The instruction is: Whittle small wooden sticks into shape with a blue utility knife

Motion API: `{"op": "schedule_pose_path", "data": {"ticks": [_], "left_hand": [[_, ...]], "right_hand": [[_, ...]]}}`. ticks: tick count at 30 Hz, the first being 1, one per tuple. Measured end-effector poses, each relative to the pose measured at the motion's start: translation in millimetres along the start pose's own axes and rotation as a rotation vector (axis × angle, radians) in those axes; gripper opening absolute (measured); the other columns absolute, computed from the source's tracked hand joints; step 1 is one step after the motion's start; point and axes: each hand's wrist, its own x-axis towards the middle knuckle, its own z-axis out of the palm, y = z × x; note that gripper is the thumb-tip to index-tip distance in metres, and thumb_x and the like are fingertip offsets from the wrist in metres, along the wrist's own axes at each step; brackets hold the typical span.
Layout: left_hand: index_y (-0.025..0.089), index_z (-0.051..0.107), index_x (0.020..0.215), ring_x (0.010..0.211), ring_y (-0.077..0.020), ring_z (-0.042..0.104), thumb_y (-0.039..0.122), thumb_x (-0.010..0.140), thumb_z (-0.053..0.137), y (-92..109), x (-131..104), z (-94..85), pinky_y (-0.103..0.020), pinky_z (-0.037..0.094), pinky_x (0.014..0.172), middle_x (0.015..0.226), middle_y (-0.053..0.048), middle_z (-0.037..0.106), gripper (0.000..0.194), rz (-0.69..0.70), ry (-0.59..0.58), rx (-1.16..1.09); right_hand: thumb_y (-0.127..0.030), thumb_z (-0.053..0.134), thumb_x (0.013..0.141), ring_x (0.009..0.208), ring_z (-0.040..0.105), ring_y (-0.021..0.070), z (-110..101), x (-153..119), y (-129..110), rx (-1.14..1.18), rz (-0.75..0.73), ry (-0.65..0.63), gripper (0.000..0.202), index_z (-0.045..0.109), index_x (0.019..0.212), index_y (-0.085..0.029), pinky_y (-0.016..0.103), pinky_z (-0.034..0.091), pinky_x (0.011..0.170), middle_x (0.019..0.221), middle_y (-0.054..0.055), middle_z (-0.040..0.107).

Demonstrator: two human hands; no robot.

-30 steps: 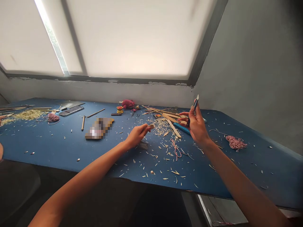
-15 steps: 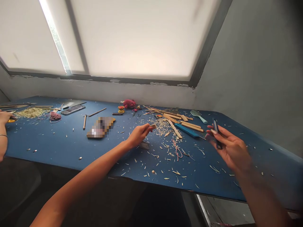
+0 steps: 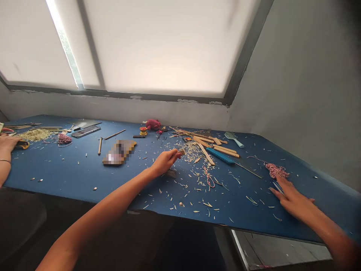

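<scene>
My left hand [image 3: 166, 162] is closed in a pinch around a small pale wooden piece [image 3: 182, 152], held above the table beside the pile of shavings [image 3: 191, 150]. A dark flat piece [image 3: 170, 173] lies beneath that hand. Low over the table at the right, my right hand [image 3: 293, 195] has a slim blue tool [image 3: 278, 186] between thumb and forefinger; its exact kind is hard to make out. Just beyond those fingertips lies a bundle of red-and-white string [image 3: 275, 170].
A blue-handled tool with a thin metal shaft [image 3: 221, 155], wooden strips [image 3: 205, 152] and a pale green hairbrush [image 3: 234, 139] lie in the middle right. Shavings litter the blue table [image 3: 113, 188]. Another person's hand [image 3: 9, 145] is at the left edge, near yellow-handled scissors [image 3: 23, 144].
My right hand has lowered toward the table and moved right with the slim blue tool, uncovering the string bundle. My left hand has barely moved. The other person's hand has shifted slightly right.
</scene>
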Motion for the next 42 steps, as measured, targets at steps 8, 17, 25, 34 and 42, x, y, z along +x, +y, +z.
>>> {"op": "schedule_pose_path", "data": {"ticks": [8, 17, 25, 34, 42], "left_hand": [[0.016, 0.059, 0.085, 0.058, -0.0101, 0.041, 0.048, 0.091, 0.03, -4, 1, -1.4, -0.021, 0.036, 0.058, 0.064, 0.001, 0.051, 0.044, -0.033, -0.009, 0.012], [0.016, 0.059, 0.083, 0.055, -0.009, 0.039, 0.047, 0.091, 0.032, -11, 2, -2.9, -0.02, 0.034, 0.055, 0.061, 0.002, 0.049, 0.042, -0.021, 0.005, 0.007], [0.015, 0.059, 0.085, 0.058, -0.0096, 0.043, 0.045, 0.092, 0.031, -11, 3, -1.0, -0.02, 0.035, 0.057, 0.065, 0.001, 0.052, 0.041, -0.024, -0.025, 0.013], [0.016, 0.059, 0.085, 0.057, -0.0095, 0.043, 0.045, 0.092, 0.032, -14, 3, -1.7, -0.021, 0.034, 0.057, 0.065, 0.001, 0.052, 0.04, -0.026, -0.028, -0.001], [0.017, 0.058, 0.084, 0.054, -0.0092, 0.039, 0.046, 0.092, 0.032, -18, 4, -1.4, -0.021, 0.031, 0.056, 0.059, 0.003, 0.045, 0.04, -0.038, -0.021, -0.008]], "right_hand": [[-0.044, 0.043, 0.084, 0.134, 0.023, 0.0339, -22, 61, -112, 0.11, -0.264, -0.078, 0.08, 0.004, 0.147, -0.013, 0.056, 0.015, 0.104, 0.145, 0.022, 0.026], [-0.022, 0.049, 0.077, 0.091, 0.06, 0.0259, 8, 102, -146, 0.213, -0.357, -0.16, 0.074, 0.02, 0.144, -0.016, 0.033, 0.042, 0.077, 0.108, 0.014, 0.063], [-0.029, 0.049, 0.079, 0.094, 0.062, 0.0265, 3, 96, -151, 0.803, -0.103, -0.108, 0.06, 0.038, 0.137, -0.016, 0.039, 0.048, 0.08, 0.111, 0.015, 0.061], [-0.023, 0.067, 0.072, 0.098, 0.059, 0.0155, -10, 72, -181, 1.504, -0.098, -0.609, 0.046, 0.051, 0.115, -0.024, 0.025, 0.05, 0.082, 0.119, 0.007, 0.058], [-0.032, 0.067, 0.074, 0.073, 0.059, 0.0114, -2, 60, -194, 1.481, -0.163, -0.697, 0.047, 0.049, 0.117, -0.024, 0.025, 0.052, 0.067, 0.099, 0.003, 0.06]]}}
